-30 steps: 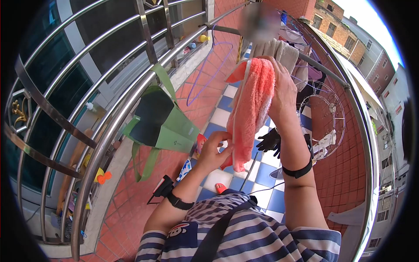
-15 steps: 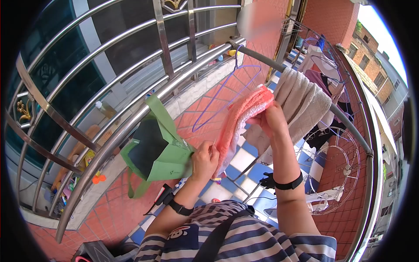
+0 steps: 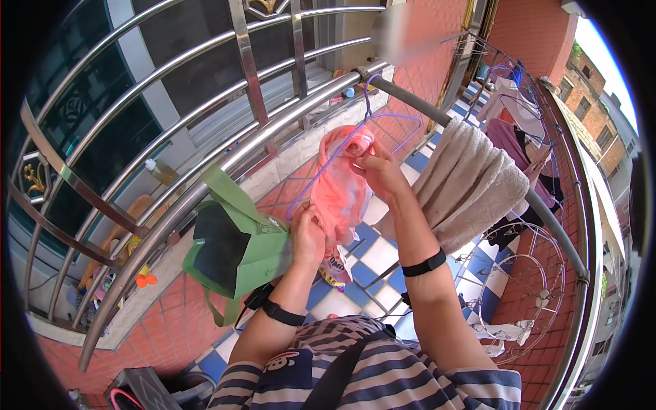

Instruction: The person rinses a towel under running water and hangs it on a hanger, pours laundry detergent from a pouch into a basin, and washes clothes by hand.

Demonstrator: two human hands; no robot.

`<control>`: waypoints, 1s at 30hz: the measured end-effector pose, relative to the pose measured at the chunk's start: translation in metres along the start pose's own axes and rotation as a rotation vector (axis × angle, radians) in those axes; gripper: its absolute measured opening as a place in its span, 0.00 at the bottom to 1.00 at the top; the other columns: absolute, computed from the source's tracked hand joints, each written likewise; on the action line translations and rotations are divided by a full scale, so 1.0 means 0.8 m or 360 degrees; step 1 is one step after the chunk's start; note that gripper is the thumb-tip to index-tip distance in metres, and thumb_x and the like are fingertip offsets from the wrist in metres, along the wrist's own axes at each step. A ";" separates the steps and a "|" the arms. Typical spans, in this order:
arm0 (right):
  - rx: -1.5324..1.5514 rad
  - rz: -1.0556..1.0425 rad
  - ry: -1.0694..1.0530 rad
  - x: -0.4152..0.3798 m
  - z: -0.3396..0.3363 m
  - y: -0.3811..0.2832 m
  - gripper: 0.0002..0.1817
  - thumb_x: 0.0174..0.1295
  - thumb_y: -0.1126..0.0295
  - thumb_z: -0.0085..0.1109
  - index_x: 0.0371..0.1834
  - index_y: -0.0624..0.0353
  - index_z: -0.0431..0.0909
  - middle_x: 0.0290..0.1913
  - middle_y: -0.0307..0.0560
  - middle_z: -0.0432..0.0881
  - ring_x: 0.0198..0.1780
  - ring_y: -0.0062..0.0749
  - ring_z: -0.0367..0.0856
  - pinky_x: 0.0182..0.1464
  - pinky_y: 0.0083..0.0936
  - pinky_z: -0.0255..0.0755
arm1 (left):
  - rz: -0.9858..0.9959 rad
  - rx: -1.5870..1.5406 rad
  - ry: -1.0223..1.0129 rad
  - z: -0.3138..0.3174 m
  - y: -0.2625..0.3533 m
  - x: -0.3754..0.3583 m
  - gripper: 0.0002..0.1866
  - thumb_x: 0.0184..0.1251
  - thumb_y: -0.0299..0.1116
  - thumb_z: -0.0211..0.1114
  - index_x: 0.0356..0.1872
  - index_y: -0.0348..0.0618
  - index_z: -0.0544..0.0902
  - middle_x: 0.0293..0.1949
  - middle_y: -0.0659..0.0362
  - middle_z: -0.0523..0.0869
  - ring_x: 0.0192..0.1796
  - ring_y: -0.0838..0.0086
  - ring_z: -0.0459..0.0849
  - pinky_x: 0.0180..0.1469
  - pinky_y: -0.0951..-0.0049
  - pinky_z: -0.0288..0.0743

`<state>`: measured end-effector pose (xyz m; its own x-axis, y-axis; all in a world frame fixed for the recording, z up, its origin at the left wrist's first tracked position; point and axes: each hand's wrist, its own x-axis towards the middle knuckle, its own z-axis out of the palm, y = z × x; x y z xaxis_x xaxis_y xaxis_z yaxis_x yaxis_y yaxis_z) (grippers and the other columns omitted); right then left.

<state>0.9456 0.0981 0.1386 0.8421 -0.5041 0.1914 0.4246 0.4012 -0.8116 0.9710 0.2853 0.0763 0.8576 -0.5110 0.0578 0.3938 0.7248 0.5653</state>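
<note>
A coral-pink and white cloth (image 3: pixel 339 184) is held up in front of me, close to a purple hanger (image 3: pixel 369 113) that hangs near the railing's end. My right hand (image 3: pixel 383 171) is closed on the cloth's bunched upper part. Lower down, my left hand (image 3: pixel 307 232) pinches its left edge, beside the hanger's lower left corner. Part of the cloth lies behind the hanger's left arm. A green bag (image 3: pixel 263 256) hangs just left of my left hand. To the right, a beige towel (image 3: pixel 471 184) is draped over the grey pole (image 3: pixel 413 100).
Steel window bars (image 3: pixel 198 198) curve along the left. A round wire rack (image 3: pixel 543 297) stands at the lower right. More clothes (image 3: pixel 509 140) hang at the upper right. A printed packet (image 3: pixel 335 268) shows below the cloth, above the blue and white tiles (image 3: pixel 379 256).
Both hands have moved left with the cloth, bringing it to the hanger. The cloth is now more spread out, with its top bunched. The camera view has shifted slightly.
</note>
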 end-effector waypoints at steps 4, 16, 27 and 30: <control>-0.0762 0.0107 -0.0127 -0.009 -0.007 0.000 0.20 0.56 0.78 0.52 0.54 0.66 0.69 0.51 0.53 0.79 0.52 0.34 0.77 0.48 0.29 0.74 | -0.0054 -0.0010 -0.0092 -0.011 0.010 0.004 0.08 0.63 0.28 0.52 0.41 0.36 0.75 0.46 0.55 0.78 0.52 0.71 0.75 0.60 0.69 0.64; -0.0897 0.0148 0.0348 -0.048 -0.071 0.089 0.18 0.63 0.68 0.55 0.53 0.67 0.73 0.40 0.42 0.82 0.41 0.21 0.78 0.43 0.20 0.71 | 0.0104 0.0210 -0.0172 -0.007 0.034 -0.013 0.07 0.63 0.27 0.55 0.39 0.37 0.76 0.42 0.57 0.80 0.47 0.73 0.77 0.56 0.71 0.68; -0.2368 0.0050 0.0498 -0.047 -0.048 0.010 0.19 0.57 0.58 0.57 0.23 0.66 0.79 0.23 0.54 0.80 0.26 0.42 0.80 0.33 0.38 0.72 | 0.0374 0.0824 0.0208 -0.051 0.042 0.005 0.04 0.65 0.30 0.62 0.31 0.45 0.78 0.27 0.70 0.77 0.25 0.90 0.70 0.24 0.87 0.60; -0.1335 0.0367 0.0436 -0.039 -0.063 0.011 0.19 0.62 0.58 0.55 0.32 0.67 0.79 0.30 0.48 0.83 0.31 0.36 0.81 0.38 0.37 0.74 | 0.0429 0.0813 0.0184 -0.045 0.047 0.006 0.05 0.66 0.32 0.61 0.30 0.44 0.78 0.29 0.67 0.78 0.29 0.87 0.72 0.30 0.84 0.65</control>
<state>0.9062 0.0787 0.0974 0.7221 -0.6875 -0.0763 -0.2157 -0.1190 -0.9692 1.0018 0.3268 0.0681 0.9471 -0.2653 0.1804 -0.0276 0.4929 0.8696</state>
